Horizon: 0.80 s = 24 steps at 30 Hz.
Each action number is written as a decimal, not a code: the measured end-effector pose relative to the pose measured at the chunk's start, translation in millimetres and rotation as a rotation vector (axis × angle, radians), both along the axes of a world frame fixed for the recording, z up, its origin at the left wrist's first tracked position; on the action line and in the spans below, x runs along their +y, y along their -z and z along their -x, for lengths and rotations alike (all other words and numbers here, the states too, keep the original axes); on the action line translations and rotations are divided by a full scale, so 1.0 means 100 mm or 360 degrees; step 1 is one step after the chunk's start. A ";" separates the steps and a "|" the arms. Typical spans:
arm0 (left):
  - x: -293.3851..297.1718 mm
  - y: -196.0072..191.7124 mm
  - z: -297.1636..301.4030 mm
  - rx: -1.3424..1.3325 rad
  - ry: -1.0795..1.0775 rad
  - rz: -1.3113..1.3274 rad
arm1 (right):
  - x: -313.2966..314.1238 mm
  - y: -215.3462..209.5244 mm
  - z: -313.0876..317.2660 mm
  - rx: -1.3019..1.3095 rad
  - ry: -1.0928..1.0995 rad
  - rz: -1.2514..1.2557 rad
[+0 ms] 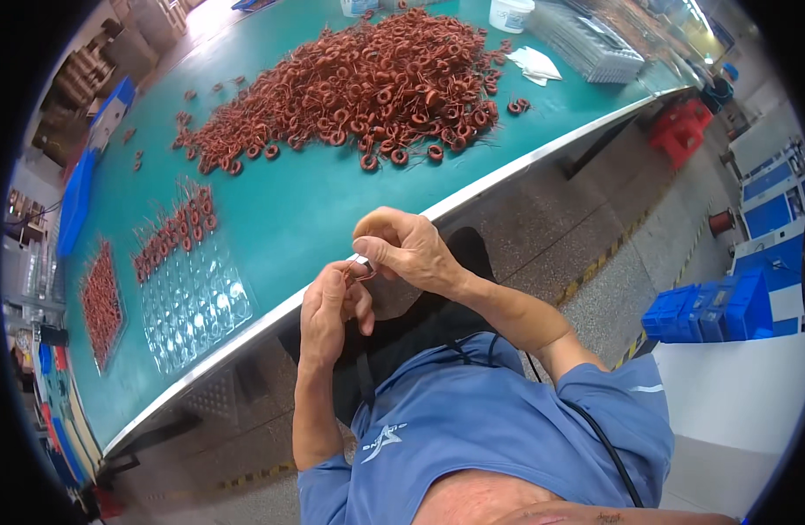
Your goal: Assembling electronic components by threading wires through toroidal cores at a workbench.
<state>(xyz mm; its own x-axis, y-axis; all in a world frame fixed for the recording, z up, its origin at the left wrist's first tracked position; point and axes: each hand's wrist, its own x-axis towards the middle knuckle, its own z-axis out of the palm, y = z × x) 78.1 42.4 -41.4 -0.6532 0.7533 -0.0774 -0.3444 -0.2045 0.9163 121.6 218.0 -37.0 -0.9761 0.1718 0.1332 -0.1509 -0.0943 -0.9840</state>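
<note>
At the table's near edge, my left hand (325, 311) pinches a small reddish-brown wire-wound ring coil (357, 276) between thumb and fingers. My right hand (413, 251) meets it from the right, thumb pressed against its fingers, with a small whitish piece (359, 259) showing at the thumb tip. What that piece is cannot be made out. Beyond the hands lies a large heap of similar coils (376, 83) with loose wire ends. To the left, a clear plastic tray (197, 311) has coils standing in its far rows (179, 229); the nearer pockets hold none.
A filled tray of coils (102, 302) lies farther left on the green table (271, 206). White gloves or cloth (535, 65), a white tub (511, 15) and stacked clear trays (586, 44) stand at the far right. Blue bins (708, 311) and a red stool (680, 131) are off right.
</note>
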 end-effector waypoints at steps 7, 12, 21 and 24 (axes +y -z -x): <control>0.02 0.08 -0.09 0.0896 -0.0262 0.0314 | -0.01 0.00 0.00 -0.0148 -0.0129 0.0298; 0.00 0.08 -0.17 0.0297 -0.0450 -0.0383 | -0.25 -0.09 -0.06 0.0328 -0.0212 0.0231; 0.09 0.04 0.03 0.0726 -0.0694 0.0288 | -0.09 0.08 0.00 -0.0063 0.0262 0.0008; 0.02 0.07 0.00 0.1380 -0.0677 0.0605 | -0.28 -0.01 0.02 -0.0178 -0.0041 0.0098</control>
<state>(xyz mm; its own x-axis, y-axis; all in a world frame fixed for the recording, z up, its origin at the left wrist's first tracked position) 77.8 44.9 -48.0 -0.8040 0.4717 0.3620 0.4971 0.1993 0.8445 119.4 190.3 -35.7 -0.9884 0.1512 0.0130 -0.0371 -0.1573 -0.9869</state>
